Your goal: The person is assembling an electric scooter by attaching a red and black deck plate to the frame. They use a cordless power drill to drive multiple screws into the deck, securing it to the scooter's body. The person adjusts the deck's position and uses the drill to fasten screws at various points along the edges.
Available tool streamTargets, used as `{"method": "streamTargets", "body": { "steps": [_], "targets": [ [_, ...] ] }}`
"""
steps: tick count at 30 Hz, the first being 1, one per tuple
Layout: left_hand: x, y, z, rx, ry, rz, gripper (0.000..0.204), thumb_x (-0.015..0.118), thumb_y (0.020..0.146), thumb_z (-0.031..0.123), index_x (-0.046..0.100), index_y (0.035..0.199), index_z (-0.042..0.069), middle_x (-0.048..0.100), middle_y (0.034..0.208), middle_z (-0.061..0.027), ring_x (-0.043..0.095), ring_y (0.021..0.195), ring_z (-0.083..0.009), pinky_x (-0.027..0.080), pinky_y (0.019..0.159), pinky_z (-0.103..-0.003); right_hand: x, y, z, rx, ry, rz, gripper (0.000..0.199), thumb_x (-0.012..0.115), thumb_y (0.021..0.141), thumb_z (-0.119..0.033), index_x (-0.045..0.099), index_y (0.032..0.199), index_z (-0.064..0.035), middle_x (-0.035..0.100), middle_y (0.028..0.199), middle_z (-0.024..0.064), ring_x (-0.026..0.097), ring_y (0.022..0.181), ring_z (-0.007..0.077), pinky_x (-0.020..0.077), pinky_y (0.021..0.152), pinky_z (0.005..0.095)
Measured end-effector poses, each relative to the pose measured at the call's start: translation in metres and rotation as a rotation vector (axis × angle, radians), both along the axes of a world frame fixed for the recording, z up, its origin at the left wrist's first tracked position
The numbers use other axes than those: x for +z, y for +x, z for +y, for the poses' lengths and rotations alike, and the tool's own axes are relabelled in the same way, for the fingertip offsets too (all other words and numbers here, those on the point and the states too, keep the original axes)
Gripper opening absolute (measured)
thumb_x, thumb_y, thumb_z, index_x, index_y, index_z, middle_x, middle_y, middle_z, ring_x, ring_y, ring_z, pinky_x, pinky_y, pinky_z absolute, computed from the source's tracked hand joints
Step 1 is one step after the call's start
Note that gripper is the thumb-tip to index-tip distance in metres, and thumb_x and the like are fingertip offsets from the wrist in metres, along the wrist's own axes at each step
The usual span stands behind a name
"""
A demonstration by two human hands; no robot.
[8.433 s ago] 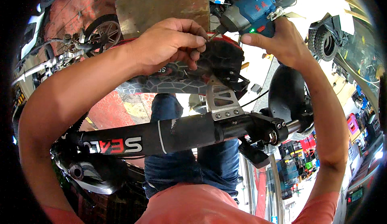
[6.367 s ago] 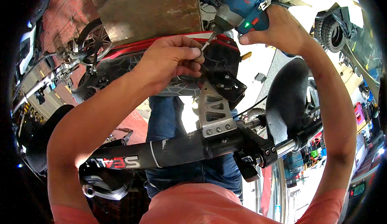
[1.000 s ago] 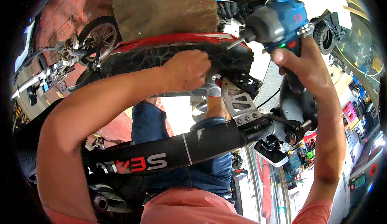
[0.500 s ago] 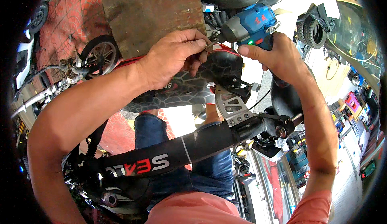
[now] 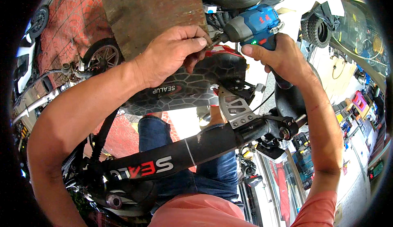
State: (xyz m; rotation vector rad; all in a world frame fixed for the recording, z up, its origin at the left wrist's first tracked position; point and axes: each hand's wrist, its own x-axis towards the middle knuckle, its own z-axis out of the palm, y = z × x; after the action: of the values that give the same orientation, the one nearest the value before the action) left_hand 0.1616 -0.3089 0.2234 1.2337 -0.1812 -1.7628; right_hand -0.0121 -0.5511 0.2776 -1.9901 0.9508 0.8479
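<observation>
A blue and grey cordless impact driver (image 5: 260, 22) is gripped by my right hand (image 5: 286, 61); its nose points left and small green lights glow near its base. From the nose a short dark bit (image 5: 218, 40) reaches to the pinched fingers of my left hand (image 5: 172, 57). Whatever small piece those fingers hold at the bit's tip is too small to make out. Just below them lies the black, crack-patterned deck (image 5: 184, 90) of an electric scooter, with red trim along its far edge. The scooter's black stem (image 5: 176, 155) crosses over my legs.
A silver slotted bracket (image 5: 235, 106) joins the stem near the deck's right end. Beyond my left hand lies a worn brown board (image 5: 151, 14). Tyres (image 5: 241, 0) rest at the back, and a small wheel (image 5: 102, 55) stands left. Cluttered shelves (image 5: 356, 116) fill the right side.
My left hand has shifted slightly left and down, uncovering more of the deck. The driver and my right hand have barely moved.
</observation>
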Motion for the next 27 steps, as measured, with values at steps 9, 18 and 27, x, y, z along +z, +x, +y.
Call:
{"method": "streamTargets", "body": {
  "steps": [9, 18, 27],
  "targets": [
    [0.002, 0.004, 0.000, -0.018, 0.023, -0.026, 0.019, 0.056, 0.109, 0.021, 0.066, 0.112, 0.005, 0.060, 0.088, -0.0008, 0.058, 0.077, -0.0100, 0.050, 0.069, -0.028, 0.010, 0.008, 0.007, -0.064, 0.097, -0.059, 0.074, 0.084, 0.079, -0.072, 0.076, 0.089, 0.0012, 0.071, 0.072, 0.0125, 0.072, 0.066, 0.0203, 0.0583, 0.067, 0.0388],
    [0.011, -0.009, 0.002, 0.167, 0.151, 0.153, 0.017, 0.060, 0.108, 0.022, 0.065, 0.108, 0.006, 0.059, 0.086, -0.0006, 0.055, 0.073, -0.0123, 0.051, 0.071, -0.032, -0.001, 0.000, 0.009, 0.059, -0.163, -0.124, 0.077, 0.086, 0.076, -0.072, 0.072, 0.084, 0.0034, 0.067, 0.068, 0.0083, 0.068, 0.062, 0.0166, 0.0552, 0.062, 0.0348],
    [0.028, -0.029, -0.004, 0.310, 0.294, 0.140, 0.018, 0.063, 0.107, 0.025, 0.066, 0.107, 0.007, 0.064, 0.087, -0.0024, 0.058, 0.074, -0.0143, 0.054, 0.072, -0.036, 0.005, 0.004, 0.008, 0.046, -0.040, -0.079, 0.070, 0.089, 0.076, -0.066, 0.076, 0.085, 0.0026, 0.070, 0.069, 0.0135, 0.073, 0.065, 0.0266, 0.0586, 0.067, 0.0421]
  ]
}}
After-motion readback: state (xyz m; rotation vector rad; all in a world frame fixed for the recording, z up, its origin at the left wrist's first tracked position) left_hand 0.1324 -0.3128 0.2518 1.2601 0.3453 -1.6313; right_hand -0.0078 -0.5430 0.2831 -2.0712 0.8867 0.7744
